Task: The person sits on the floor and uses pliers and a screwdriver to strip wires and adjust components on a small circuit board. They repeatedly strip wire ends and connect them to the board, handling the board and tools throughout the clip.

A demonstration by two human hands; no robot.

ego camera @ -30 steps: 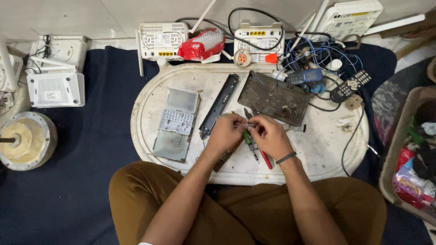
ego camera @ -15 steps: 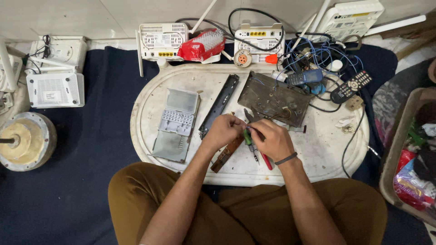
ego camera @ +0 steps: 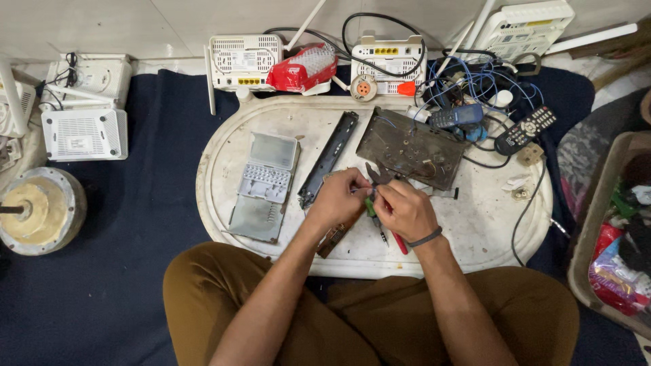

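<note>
Left of centre on the white oval tray (ego camera: 224,203) lie a grey keypad panel (ego camera: 263,186) and a long black plastic strip (ego camera: 329,159). At mid-frame the left hand (ego camera: 337,198) pinches a thin pale wire (ego camera: 358,190), too small to see clearly, fingers closed. Just right of it, the right hand (ego camera: 405,210) has its fingers curled around red-handled pliers (ego camera: 399,240), beside a green-handled screwdriver (ego camera: 372,211) and below the dark metal chassis plate (ego camera: 410,146).

Item pinched between left hand (ego camera: 337,198) and right hand (ego camera: 405,210) is concealed by fingers (too small to identify).
</note>
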